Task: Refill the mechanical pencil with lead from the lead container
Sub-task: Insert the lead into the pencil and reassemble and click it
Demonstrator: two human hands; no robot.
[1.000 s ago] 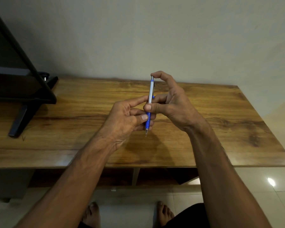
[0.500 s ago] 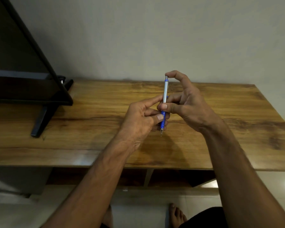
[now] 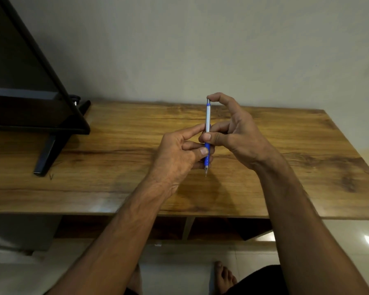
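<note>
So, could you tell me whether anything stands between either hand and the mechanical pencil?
Nothing visible does: the left hand and right hand both hold the mechanical pencil upright above the table.

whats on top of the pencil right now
The index fingertip of the right hand rests on the top end of the mechanical pencil; the end face beneath it is covered.
</note>
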